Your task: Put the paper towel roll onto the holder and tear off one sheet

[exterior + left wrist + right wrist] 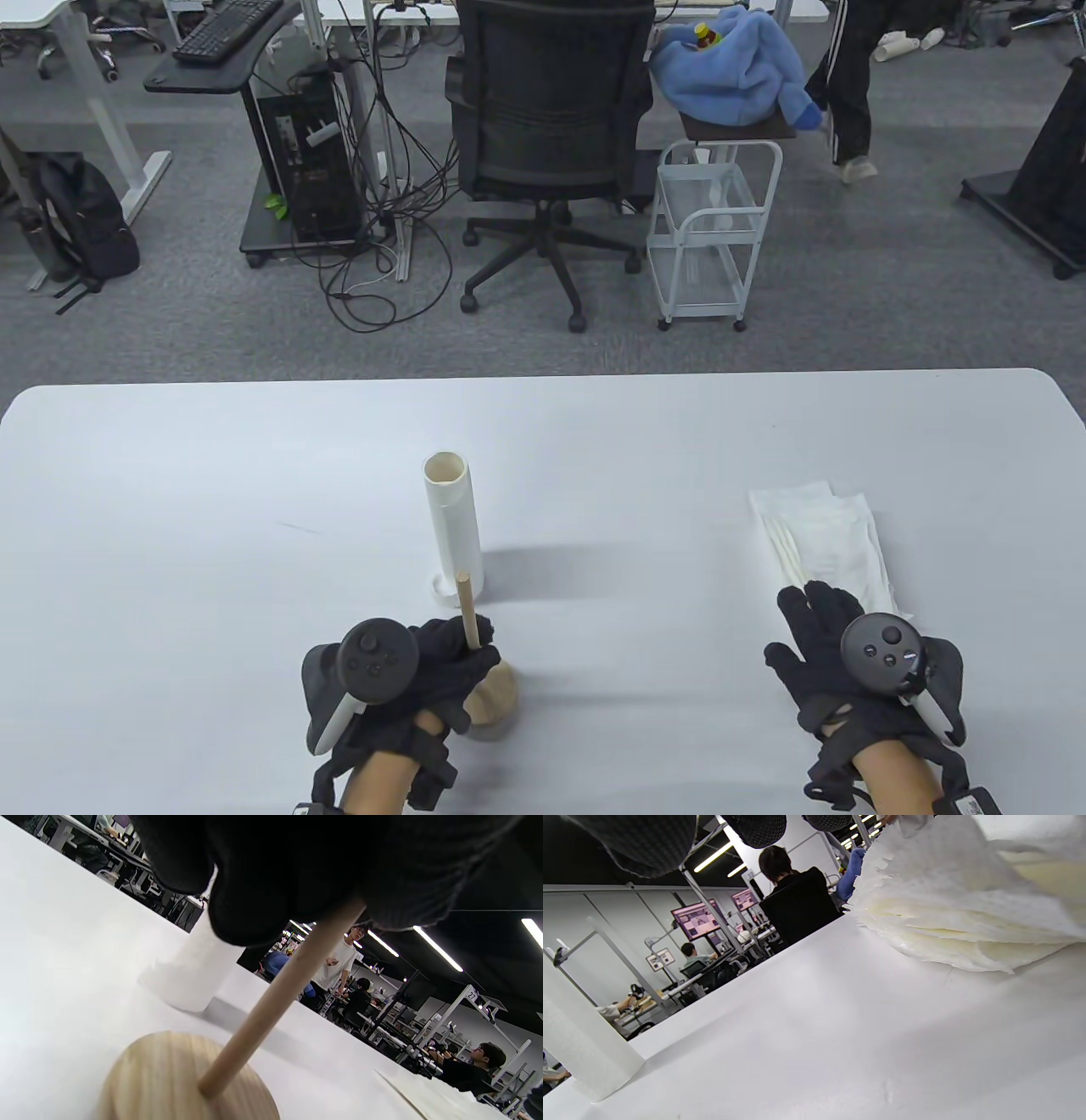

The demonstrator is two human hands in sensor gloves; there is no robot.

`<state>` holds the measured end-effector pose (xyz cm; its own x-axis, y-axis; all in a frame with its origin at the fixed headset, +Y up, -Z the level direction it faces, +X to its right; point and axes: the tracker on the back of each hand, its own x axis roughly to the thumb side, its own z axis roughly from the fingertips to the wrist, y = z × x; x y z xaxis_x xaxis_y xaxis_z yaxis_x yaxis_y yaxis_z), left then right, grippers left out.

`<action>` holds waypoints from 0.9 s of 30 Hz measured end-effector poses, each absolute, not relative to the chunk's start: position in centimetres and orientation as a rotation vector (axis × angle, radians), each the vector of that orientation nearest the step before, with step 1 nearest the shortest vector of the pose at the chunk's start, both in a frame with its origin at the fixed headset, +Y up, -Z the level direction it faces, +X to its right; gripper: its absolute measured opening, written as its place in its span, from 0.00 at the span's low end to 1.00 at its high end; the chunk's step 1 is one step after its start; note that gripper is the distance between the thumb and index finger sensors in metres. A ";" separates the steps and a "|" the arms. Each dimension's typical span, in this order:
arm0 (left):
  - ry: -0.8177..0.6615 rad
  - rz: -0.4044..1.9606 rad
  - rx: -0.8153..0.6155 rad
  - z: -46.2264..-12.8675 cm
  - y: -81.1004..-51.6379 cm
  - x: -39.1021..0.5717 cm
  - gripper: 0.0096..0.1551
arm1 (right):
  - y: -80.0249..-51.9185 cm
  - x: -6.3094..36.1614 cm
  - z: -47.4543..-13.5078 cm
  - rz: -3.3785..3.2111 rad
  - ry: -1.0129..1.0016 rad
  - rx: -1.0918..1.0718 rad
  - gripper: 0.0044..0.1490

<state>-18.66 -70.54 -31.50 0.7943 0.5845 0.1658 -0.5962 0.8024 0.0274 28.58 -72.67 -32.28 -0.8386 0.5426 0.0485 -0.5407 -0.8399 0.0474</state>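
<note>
The left hand (407,671) has its fingers curled round the rod of the wooden holder (490,689), whose round base sits on the desk (212,509) at the near edge. The paper towel roll (454,526) stands upright just behind it, not yet mounted. The right hand (848,654) lies flat, fingers spread and holding nothing, their tips at the near edge of a stack of loose sheets (827,535). To do this step well, keep the holder upright and steady — then bring the roll's hollow core squarely over the rod tip before lowering.
</note>
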 end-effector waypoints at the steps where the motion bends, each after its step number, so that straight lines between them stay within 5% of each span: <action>1: -0.149 0.639 0.088 -31.7 -70.2 -18.5 0.23 | -72.6 28.6 -32.2 2.556 0.043 0.084 0.46; 14: -0.166 0.640 0.053 -36.8 -68.2 -10.1 0.23 | -72.7 28.4 -32.3 2.563 0.057 0.112 0.46; 27: -0.079 0.656 0.032 -40.6 -70.0 -3.9 0.24 | -72.8 27.9 -32.3 2.566 0.077 0.146 0.46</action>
<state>-3.90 -70.03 -40.64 0.7898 0.6077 0.0834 -0.6101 0.7923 0.0043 27.91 -72.76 -32.28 -0.8360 0.5415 0.0881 -0.5353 -0.8403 0.0856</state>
